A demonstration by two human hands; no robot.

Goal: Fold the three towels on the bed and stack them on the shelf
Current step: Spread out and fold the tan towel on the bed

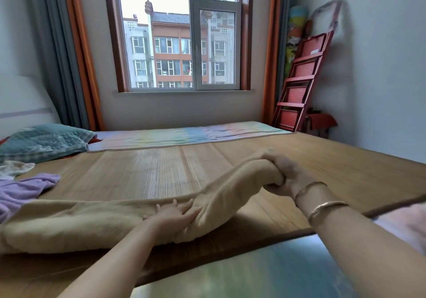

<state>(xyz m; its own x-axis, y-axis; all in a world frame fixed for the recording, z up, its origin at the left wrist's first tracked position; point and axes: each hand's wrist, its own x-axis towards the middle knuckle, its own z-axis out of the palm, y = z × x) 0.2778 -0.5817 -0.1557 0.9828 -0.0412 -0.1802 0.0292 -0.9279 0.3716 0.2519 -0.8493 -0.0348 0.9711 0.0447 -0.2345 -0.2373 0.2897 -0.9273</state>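
Beige towel (96,219) under left hand (175,214), end gripped by right hand (283,177)

A beige towel (92,219) lies stretched across the near part of the bed (161,171), its left portion flat and its right end bunched and lifted off the mat. A lilac towel (23,191) lies crumpled at the left edge, just beyond the beige one. Behind it sits a small, pale, rumpled towel (13,168).
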